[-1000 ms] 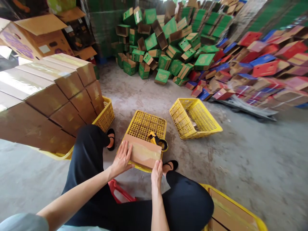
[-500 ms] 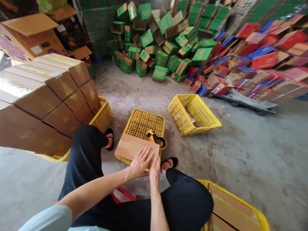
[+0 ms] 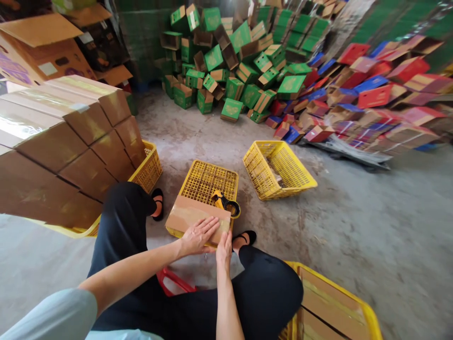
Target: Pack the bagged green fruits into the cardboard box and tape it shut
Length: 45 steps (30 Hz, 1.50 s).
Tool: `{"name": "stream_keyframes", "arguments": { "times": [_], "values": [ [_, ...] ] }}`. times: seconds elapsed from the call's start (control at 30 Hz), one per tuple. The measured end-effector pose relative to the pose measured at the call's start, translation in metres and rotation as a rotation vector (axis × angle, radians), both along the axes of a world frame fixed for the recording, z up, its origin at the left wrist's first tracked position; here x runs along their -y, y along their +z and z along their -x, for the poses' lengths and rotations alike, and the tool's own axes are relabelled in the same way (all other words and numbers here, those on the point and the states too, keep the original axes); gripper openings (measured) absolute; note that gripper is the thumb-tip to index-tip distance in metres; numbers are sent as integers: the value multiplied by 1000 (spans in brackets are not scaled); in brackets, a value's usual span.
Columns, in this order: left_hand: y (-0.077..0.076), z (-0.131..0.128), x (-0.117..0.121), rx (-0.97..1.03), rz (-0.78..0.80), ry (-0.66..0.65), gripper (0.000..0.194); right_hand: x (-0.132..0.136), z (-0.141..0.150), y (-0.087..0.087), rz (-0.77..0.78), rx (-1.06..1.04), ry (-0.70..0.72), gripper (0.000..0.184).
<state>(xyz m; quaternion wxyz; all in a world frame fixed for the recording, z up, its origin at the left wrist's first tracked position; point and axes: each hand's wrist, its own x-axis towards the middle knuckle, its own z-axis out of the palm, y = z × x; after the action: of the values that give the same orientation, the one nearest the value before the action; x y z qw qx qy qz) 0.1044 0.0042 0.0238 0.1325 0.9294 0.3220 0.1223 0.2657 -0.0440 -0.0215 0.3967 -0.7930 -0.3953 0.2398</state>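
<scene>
A flat brown cardboard box (image 3: 186, 213) with clear tape on it lies across the near half of an upturned yellow plastic crate (image 3: 208, 179). My left hand (image 3: 198, 234) rests flat on the box top, its fingers stretched toward the right end. At the box's near right corner, my right hand (image 3: 223, 248) touches the edge with its fingers extended; part of its thumb side is hard to make out. Just beyond the box, a yellow and black tape dispenser (image 3: 225, 203) lies on the crate, apart from both hands.
Stacked brown boxes (image 3: 74, 132) fill a yellow crate (image 3: 150, 165) on the left. Another yellow crate (image 3: 279, 170) stands ahead right, and one holding boxes (image 3: 332, 302) is at lower right. Green cartons (image 3: 231, 108) and red and blue cartons (image 3: 375, 97) are heaped behind.
The left hand has slid slightly left and back over the box top. My right hand stays at the corner. The whole view has shifted a little.
</scene>
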Motion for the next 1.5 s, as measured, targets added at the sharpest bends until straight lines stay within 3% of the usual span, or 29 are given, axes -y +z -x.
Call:
{"name": "stream_keyframes", "arguments": {
  "times": [0.27,0.4,0.53,0.63,0.77,1.0,1.2,1.37,1.5],
  "values": [
    [3,91,2,-54,-45,276,87,-7,-1,4,57,-11,-23,80],
    [-1,118,5,-48,-62,452,80,-7,0,16,32,48,3,88],
    [-12,120,5,39,-38,548,85,0,5,36,-31,383,170,74],
    [-18,115,3,111,6,577,91,2,17,47,13,534,288,67],
    [-19,113,-1,146,62,581,91,-6,48,48,27,564,376,66],
    [-13,120,-13,175,199,597,65,-28,120,44,-47,575,573,60],
    [9,126,-22,323,345,623,54,-42,160,51,-37,597,778,57],
    [24,129,-25,332,429,638,54,-49,162,61,-17,607,875,60],
    [19,124,-18,230,368,509,52,-43,146,62,-16,660,863,61]
  ]
}}
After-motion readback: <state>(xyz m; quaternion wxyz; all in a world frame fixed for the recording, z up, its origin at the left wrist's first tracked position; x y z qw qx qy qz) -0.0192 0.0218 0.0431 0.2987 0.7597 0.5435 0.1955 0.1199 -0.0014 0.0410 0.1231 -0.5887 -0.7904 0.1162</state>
